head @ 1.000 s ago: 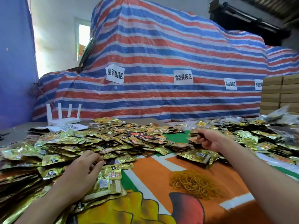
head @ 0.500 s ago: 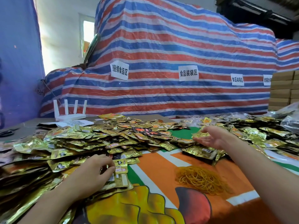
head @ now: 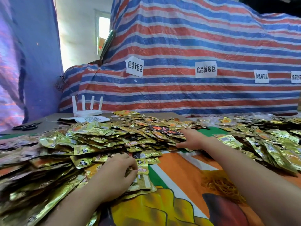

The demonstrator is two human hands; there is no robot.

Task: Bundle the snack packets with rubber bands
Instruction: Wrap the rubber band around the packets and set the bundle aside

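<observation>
On my feed the snack packets lie heaped over the left and middle of the table: flat, crinkled foil pouches, mostly gold, a few black and red, all glinting. A second drift covers the far right.

The left hand sits at the heap's near edge, fingers curled down onto a small stack of gold packets. The right hand is farther out, fingers straight and spread, tips touching the heap's right edge, gripping nothing.

I see the rubber bands as a loose, stringy yellow tangle on the glossy orange, green and white tablecloth, partly behind the right forearm.

Beyond hangs a woven tarpaulin — blue, red and white stripes — with paper labels stuck on. A white router with four upright antennas and black scissors sit far left.
</observation>
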